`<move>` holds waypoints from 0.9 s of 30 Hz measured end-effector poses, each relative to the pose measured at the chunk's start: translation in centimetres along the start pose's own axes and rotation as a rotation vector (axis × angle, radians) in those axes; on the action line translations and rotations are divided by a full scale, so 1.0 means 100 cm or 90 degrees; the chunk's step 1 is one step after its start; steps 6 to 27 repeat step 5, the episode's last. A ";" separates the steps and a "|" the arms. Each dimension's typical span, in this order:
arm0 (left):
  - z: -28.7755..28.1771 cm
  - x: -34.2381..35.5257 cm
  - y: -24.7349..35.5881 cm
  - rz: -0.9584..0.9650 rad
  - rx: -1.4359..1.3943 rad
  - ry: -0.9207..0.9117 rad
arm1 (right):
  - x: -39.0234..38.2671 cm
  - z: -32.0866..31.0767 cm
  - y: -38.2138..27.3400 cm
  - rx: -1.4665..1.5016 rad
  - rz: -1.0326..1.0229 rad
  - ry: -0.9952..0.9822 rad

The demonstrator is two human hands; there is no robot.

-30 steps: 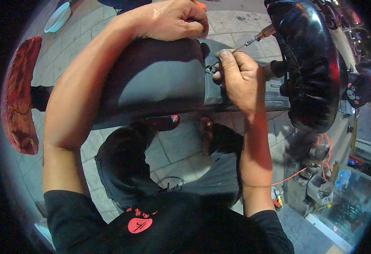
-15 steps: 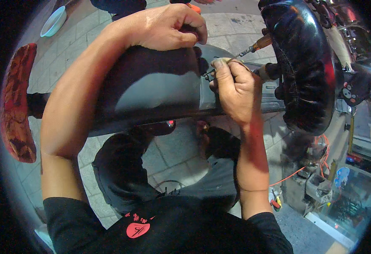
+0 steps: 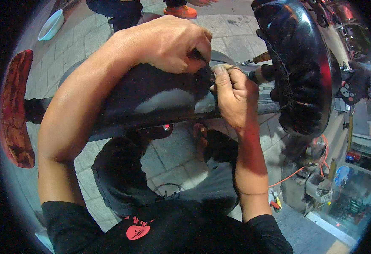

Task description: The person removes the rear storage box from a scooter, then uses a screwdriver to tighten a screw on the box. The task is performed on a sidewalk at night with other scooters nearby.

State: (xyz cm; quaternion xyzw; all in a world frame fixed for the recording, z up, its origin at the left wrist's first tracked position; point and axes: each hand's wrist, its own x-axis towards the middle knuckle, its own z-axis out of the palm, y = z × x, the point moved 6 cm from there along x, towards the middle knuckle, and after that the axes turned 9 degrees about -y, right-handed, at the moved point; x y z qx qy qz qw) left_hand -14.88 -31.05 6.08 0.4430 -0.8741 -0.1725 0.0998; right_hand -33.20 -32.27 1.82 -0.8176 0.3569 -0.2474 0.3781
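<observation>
My left hand (image 3: 177, 48) is arched over the dark grey and black body (image 3: 164, 101), its fingers curled and pinched close to the right hand's fingertips. What it grips is hidden by the fingers. My right hand (image 3: 236, 91) is closed too, thumb on top, pinching something small and dark that I cannot make out. A thin pale strip runs from the right fingertips toward a tool with a wooden handle (image 3: 261, 57) and a metal shaft (image 3: 247, 62). That tool lies against the shiny black padded cushion (image 3: 302, 72), held by neither hand.
A curved reddish-brown padded piece (image 3: 18, 110) is at the far left. Beyond are a pale basin (image 3: 51, 25) and another person's orange shoe (image 3: 180, 12). An orange cord (image 3: 289, 175), a small grey bin (image 3: 319, 187) and a glass case (image 3: 357, 194) stand at right.
My left hand has come down and right, its fingertips now close beside the right hand's. The right hand stays pinched in nearly the same place, the small dark piece now more hidden.
</observation>
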 end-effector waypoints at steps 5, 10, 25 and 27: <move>0.008 0.016 0.012 -0.031 0.081 -0.075 | 0.000 -0.002 -0.002 0.004 -0.047 0.026; 0.008 0.016 0.012 -0.031 0.081 -0.075 | 0.000 -0.002 -0.002 0.004 -0.047 0.026; 0.008 0.016 0.012 -0.031 0.081 -0.075 | 0.000 -0.002 -0.002 0.004 -0.047 0.026; 0.008 0.016 0.012 -0.031 0.081 -0.075 | 0.000 -0.002 -0.002 0.004 -0.047 0.026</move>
